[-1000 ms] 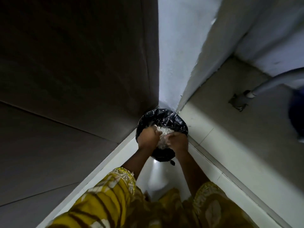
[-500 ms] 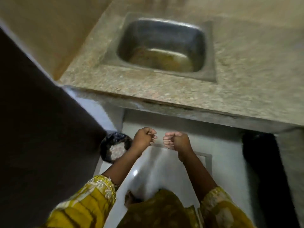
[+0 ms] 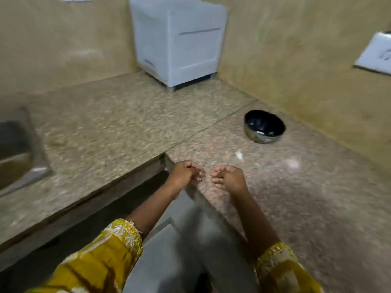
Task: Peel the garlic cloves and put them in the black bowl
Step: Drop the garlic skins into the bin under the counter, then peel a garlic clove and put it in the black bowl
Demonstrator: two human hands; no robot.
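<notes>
The black bowl [image 3: 252,135] stands on the speckled stone counter [image 3: 296,187] at the right, near the wall. A few pale pieces, likely peeled garlic cloves [image 3: 259,132], lie in its bottom; the view is blurred. My left hand [image 3: 184,174] and my right hand [image 3: 229,178] hover side by side over the inner corner of the counter, well short of the bowl. The fingers of both are curled in, and I see nothing in either. A small white scrap of peel [image 3: 239,154] lies on the counter between my hands and the bowl.
A white box-like appliance [image 3: 179,39] stands in the back corner against the tan wall. A steel sink [image 3: 19,153] is set in the counter at the far left. A white switch plate [image 3: 376,53] is on the right wall.
My hands let go of a clump of garlic peel over a black-lined bin on the floor, then rose empty. The view swung up past the sink to the counter with the bowl.
</notes>
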